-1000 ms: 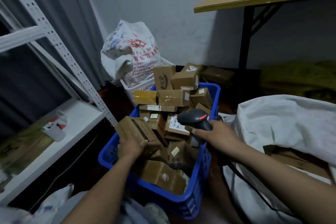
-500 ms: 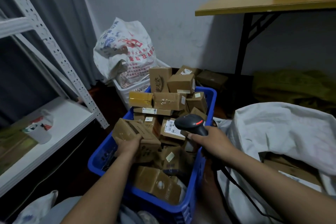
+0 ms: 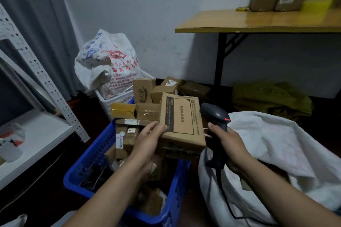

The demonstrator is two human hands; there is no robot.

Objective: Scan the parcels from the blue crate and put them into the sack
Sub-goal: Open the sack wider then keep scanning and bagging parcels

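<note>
My left hand (image 3: 147,141) grips a flat brown cardboard parcel (image 3: 181,121) by its left edge and holds it up above the blue crate (image 3: 88,167), printed face toward me. Just right of the parcel, my right hand (image 3: 227,143) is closed around the handle of a dark barcode scanner (image 3: 215,116) with a red light on its head; its cable hangs down. The crate is piled with several small brown parcels (image 3: 145,110). The white sack (image 3: 276,143) lies open to the right, below the scanner.
A white metal shelf (image 3: 36,134) stands at the left. A printed white bag (image 3: 108,64) sits in a white basket behind the crate. A wooden folding table (image 3: 258,22) with boxes on it is at upper right, with a yellow-green bag (image 3: 271,97) under it.
My left hand has lifted the parcel out of the crate and brought it up to the right, beside the scanner. The right hand with the scanner moved slightly right toward the sack.
</note>
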